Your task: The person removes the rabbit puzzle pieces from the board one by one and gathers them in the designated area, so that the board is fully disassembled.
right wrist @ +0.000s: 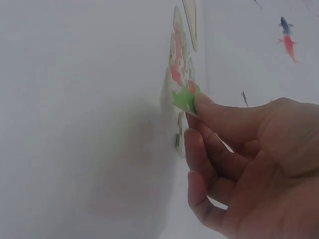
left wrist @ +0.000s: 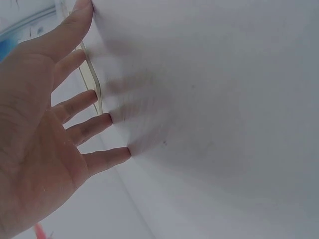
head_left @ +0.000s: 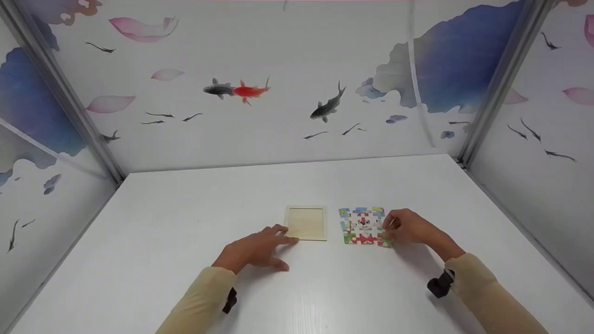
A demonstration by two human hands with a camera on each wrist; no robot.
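Observation:
A shallow square wooden puzzle tray [head_left: 306, 223] lies on the white table, its bare inner panel facing up. My left hand [head_left: 254, 250] is spread with fingertips at the tray's near left corner; the left wrist view shows its extended fingers [left wrist: 89, 128] on the tabletop and by the tray edge. To the right of the tray lies a colourful jigsaw puzzle [head_left: 363, 226], its pieces loosely set together in a square. My right hand [head_left: 409, 227] pinches a green-cornered puzzle piece [right wrist: 184, 99] between thumb and fingers at the puzzle's right edge. That piece is tilted up in the right wrist view.
White panels with painted fish, petals and blue leaves stand around the white table [head_left: 185, 204] at the back and sides. A metal post [head_left: 506, 83] rises at the back right corner. Dark wrist cameras [head_left: 440, 284] sit below both beige sleeves.

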